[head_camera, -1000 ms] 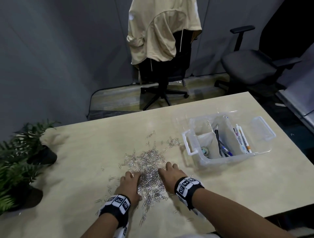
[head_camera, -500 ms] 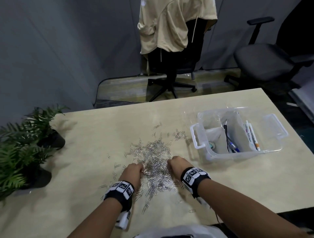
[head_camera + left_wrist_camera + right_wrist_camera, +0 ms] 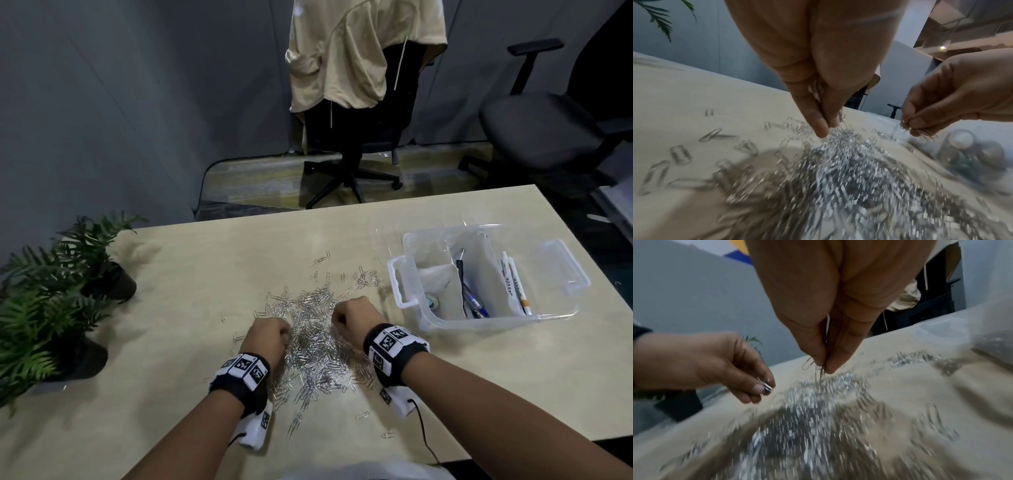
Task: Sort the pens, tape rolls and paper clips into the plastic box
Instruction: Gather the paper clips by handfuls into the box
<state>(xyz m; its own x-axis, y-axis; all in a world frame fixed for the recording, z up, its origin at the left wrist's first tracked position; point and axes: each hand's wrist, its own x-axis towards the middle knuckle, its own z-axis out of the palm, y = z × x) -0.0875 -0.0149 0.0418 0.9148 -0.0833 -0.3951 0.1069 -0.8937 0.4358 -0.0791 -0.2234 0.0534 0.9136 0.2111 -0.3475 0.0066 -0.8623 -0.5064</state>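
Observation:
A heap of silver paper clips (image 3: 313, 342) lies on the beige table (image 3: 171, 308), with stray clips scattered around it. My left hand (image 3: 270, 337) is curled at the heap's left side and pinches a bunch of clips (image 3: 833, 123) between thumb and fingers. My right hand (image 3: 352, 317) is curled at the heap's right side, and a few clips (image 3: 819, 368) hang from its fingertips. A clear plastic box (image 3: 404, 284) with dividers stands to the right; pens (image 3: 471, 298), markers (image 3: 513, 284) and a tape roll (image 3: 432, 302) lie in its compartments.
Two potted ferns (image 3: 44, 301) stand at the table's left edge. Behind the table are an office chair draped with a beige garment (image 3: 359, 54) and a second dark chair (image 3: 541, 130). The table's near edge runs just under my forearms.
Both hands went from lying flat on the heap to curled fists that pinch clips, and they have lifted slightly. The head view has shifted.

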